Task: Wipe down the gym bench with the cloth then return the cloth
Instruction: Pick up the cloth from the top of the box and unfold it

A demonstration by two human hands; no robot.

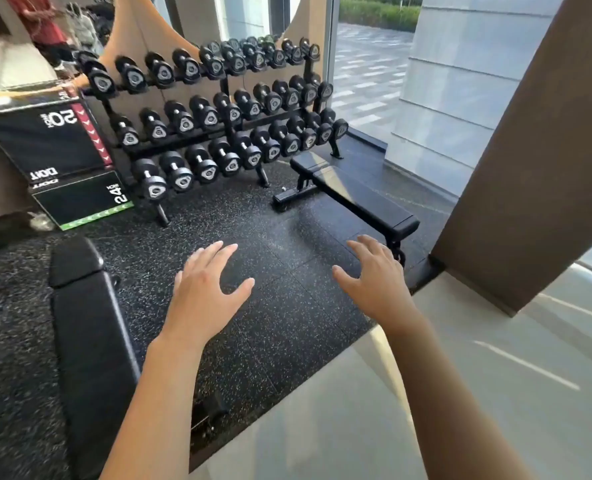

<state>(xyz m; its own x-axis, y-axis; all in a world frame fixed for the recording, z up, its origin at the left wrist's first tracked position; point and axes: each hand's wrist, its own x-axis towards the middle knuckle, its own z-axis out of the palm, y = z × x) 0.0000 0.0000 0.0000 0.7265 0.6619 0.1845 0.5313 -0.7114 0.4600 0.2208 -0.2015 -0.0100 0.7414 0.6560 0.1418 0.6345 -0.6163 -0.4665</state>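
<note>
Speckled rubber floor [260,306]. Three-tier rack [225,98] holds black dumbbells [183,123] on every tier. Two benches: one [356,195] ahead of you by the window, one [86,334] at your left. Your left hand [204,289] and right hand [377,282] hover with fingers spread, holding nothing. Cloth not visible.

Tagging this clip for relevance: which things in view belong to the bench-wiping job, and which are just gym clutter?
Job: bench near the window; bench at lower left; left hand and right hand, both open and empty. No cloth in view.

Lying about: dumbbell rack; plyo boxes; pillar.
</note>
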